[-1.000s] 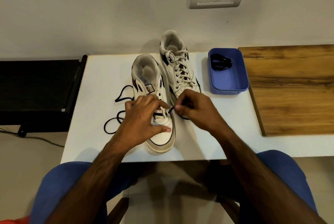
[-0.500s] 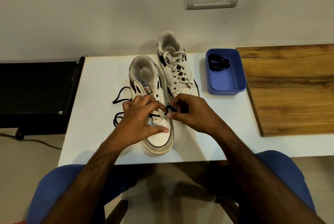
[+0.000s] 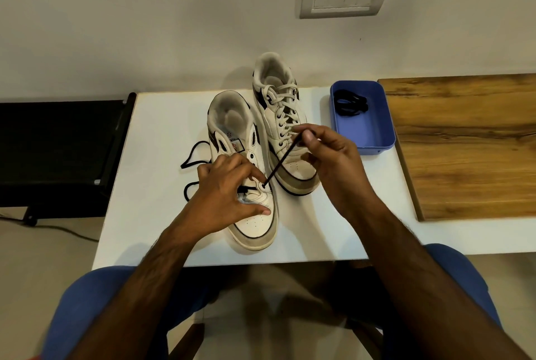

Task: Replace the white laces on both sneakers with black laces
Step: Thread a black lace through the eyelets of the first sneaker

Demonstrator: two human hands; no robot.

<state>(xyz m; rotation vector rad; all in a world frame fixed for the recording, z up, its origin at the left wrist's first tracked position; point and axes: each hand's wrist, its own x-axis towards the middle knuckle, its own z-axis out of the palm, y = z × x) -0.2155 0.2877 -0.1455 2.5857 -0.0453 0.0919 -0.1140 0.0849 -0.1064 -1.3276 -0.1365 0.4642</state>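
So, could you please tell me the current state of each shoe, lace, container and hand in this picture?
Near white sneaker: white lace out, black lace started at lowest eyelets.
Far white sneaker: laced in white.
Black shoelace: one end pulled taut from an eyelet, the rest loose on the white table.
Blue plastic tray: holds a coiled second black lace.
Left hand: steadies the near sneaker.
Right hand: pinches the lace.

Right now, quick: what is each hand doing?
Left hand: fingers curled, holding the near sneaker steady.
Right hand: pinching the black lace, drawn taut from an eyelet.
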